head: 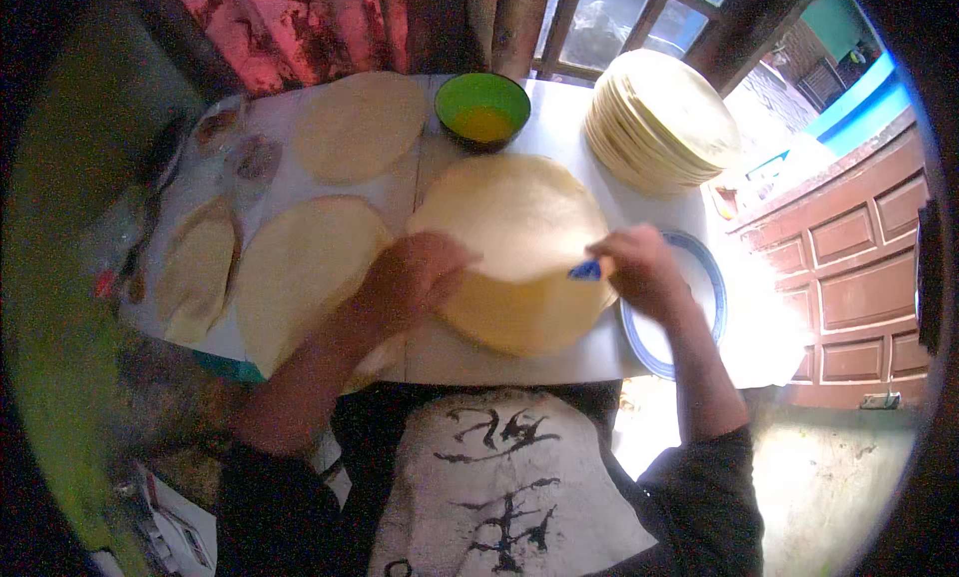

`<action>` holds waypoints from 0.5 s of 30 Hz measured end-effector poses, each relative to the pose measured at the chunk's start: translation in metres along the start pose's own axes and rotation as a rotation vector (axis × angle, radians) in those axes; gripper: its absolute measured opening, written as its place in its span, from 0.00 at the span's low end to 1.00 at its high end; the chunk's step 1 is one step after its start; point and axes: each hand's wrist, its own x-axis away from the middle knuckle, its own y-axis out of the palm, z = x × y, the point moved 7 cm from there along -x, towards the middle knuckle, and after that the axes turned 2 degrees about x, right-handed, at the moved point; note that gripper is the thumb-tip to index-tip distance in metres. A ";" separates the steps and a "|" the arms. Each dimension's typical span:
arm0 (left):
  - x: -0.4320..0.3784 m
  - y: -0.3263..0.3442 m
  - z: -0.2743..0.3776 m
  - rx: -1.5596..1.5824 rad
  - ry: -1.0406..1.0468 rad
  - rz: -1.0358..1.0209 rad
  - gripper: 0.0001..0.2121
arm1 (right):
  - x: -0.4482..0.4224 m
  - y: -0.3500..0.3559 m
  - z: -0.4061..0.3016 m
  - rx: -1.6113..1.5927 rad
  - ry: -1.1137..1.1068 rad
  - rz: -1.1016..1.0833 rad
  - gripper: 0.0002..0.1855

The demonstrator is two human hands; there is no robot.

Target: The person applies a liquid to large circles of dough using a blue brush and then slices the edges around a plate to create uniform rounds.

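Before me lies a large round sheet of dough [517, 202], its lower part a darker yellow than the rest. My left hand [431, 270] is at its left edge, blurred, and seems to pinch the rim of the upper layer. In my right hand [637, 262], at the right edge, is a small blue object [586, 270], too blurred to name. A green bowl [483, 109] holding some yellow stuff stands just beyond the sheet. To the right of my right hand sits a white plate with a blue rim [715, 277], partly hidden by my forearm.
Thin round sheets [359, 127] lie at the left of the white-covered table [449, 367], one [315, 262] partly under my left forearm. A tall stack of round sheets [659, 120] stands back right. Small clear plastic bags [221, 127] lie far left. A panelled brown door [846, 277] is at the right.
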 end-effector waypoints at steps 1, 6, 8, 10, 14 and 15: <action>0.015 0.011 0.004 0.041 -0.044 -0.034 0.11 | 0.017 0.016 -0.003 -0.003 -0.001 -0.001 0.13; 0.056 0.046 0.009 0.037 -0.096 -0.116 0.10 | 0.064 0.048 -0.027 0.049 -0.012 0.012 0.11; 0.062 0.056 0.012 0.032 -0.110 -0.139 0.10 | 0.074 0.052 -0.032 0.094 -0.003 -0.012 0.11; 0.070 0.061 0.012 0.013 -0.106 -0.120 0.10 | 0.077 0.054 -0.033 0.092 -0.003 -0.031 0.12; 0.079 0.074 0.013 0.052 0.011 -0.192 0.09 | 0.084 0.058 -0.023 0.051 0.074 -0.141 0.14; 0.079 0.072 0.013 0.034 -0.051 -0.221 0.10 | 0.085 0.059 -0.016 0.030 0.142 -0.181 0.15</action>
